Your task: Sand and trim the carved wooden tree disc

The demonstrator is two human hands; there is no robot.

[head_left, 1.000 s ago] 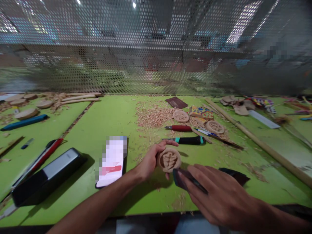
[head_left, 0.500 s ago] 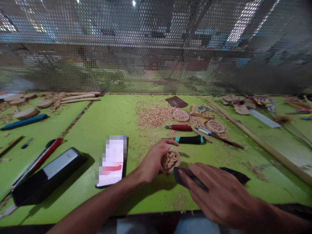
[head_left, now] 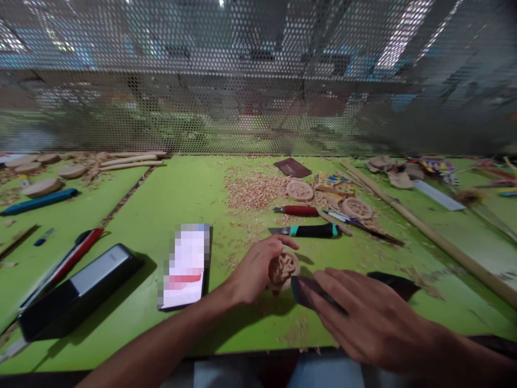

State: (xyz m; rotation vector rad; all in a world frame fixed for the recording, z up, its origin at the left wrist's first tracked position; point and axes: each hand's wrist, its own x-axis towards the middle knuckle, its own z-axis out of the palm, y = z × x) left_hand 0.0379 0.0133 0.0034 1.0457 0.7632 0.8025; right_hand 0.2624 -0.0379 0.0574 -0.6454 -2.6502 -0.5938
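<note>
My left hand (head_left: 258,264) is closed round the left side of a round carved wooden medallion (head_left: 285,268), with raised curling shapes inside its rim. The medallion is tilted a little above the green table. My right hand (head_left: 363,312) grips a dark, flat, folded piece of sandpaper (head_left: 309,293), whose front end is at the medallion's lower right edge. Whether the two touch, I cannot tell. Another dark flat piece (head_left: 398,285) shows beyond my right hand. Just past the medallion lies a utility knife (head_left: 315,231) with a black and teal handle.
Behind the knife lie a red-handled carving knife (head_left: 299,210), wood shavings (head_left: 258,193) and two carved discs (head_left: 299,190). A phone (head_left: 186,267) and a black case (head_left: 81,291) are on the left. A long stick (head_left: 428,231) crosses the right. Perforated metal screen (head_left: 242,108) stands behind.
My right hand and the sandpaper have shifted slightly to the right. The medallion has turned a little in my left hand, which has moved only slightly.
</note>
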